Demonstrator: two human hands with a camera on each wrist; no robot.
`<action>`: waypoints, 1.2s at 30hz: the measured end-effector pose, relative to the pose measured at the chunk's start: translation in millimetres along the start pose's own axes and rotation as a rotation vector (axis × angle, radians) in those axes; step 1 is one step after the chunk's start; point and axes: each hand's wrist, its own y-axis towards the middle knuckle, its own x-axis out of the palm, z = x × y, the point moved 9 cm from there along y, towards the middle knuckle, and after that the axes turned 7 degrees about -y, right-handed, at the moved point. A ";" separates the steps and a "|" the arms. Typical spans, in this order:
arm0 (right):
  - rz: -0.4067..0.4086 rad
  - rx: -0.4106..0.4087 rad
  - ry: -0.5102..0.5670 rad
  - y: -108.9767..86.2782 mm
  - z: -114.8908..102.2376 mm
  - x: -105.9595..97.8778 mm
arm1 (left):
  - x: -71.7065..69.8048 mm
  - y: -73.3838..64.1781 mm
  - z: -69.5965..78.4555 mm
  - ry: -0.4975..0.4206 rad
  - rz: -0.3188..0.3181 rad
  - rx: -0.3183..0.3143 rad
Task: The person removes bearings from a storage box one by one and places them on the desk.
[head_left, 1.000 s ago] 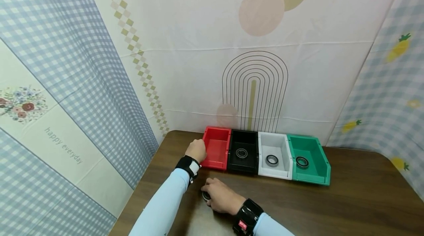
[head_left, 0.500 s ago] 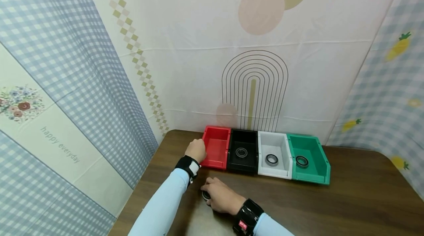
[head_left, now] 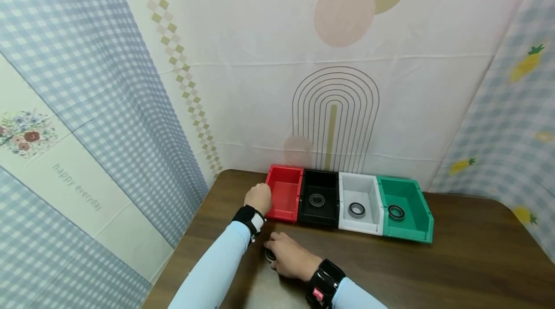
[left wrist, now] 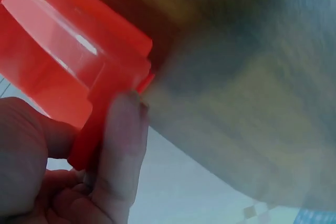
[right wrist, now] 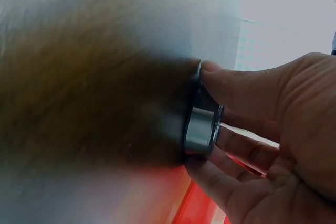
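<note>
The right hand (head_left: pixel 288 256) holds a metal ring (right wrist: pixel 200 129) low over the tabletop (head_left: pixel 468 241), the thumb on one edge and fingers on the other, spread only as far apart as the ring is broad. The ring lies with its flat side toward the tabletop; whether it touches cannot be told. In the head view it pokes out at about 9 o'clock from the right hand, partly hidden by it.

The left hand (head_left: pixel 258 198) is at 11 o'clock from the right hand and at 9 o'clock on the red bin (head_left: pixel 285 191). The left wrist view shows its thumb and a finger pinching the edge of that bin, close together with the red plastic between them.

Taken from the right hand, the red bin is at 12 o'clock, the black bin (head_left: pixel 320 181) at 1 o'clock, the white bin (head_left: pixel 357 186) at 2 o'clock and the green bin (head_left: pixel 399 188) between 2 and 3 o'clock. The four stand side by side in a row. A dark ring (head_left: pixel 317 204) lies in the black bin, a second ring (head_left: pixel 357 216) in the white one, and a third ring (head_left: pixel 396 218) in the green one, toward 8 o'clock of its middle.

Both wrists wear a black band, and the sleeves (head_left: pixel 212 270) are pale blue. A printed white cloth (head_left: pixel 243 101) hangs at 12 o'clock behind the row, with a blue checked cloth (head_left: pixel 78 20) toward 10 o'clock.
</note>
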 end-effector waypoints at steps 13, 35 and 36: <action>0.034 -0.030 -0.039 -0.1 1.1 3.8 | -2.4 -14.8 -13.4 -0.085 0.072 -0.060; 0.206 0.092 0.006 -37.8 44.2 -20.7 | -9.0 -63.1 -5.0 -0.082 0.337 0.055; 0.216 0.101 0.003 -41.4 47.5 -22.8 | -10.2 -66.6 -3.3 -0.074 0.356 0.068</action>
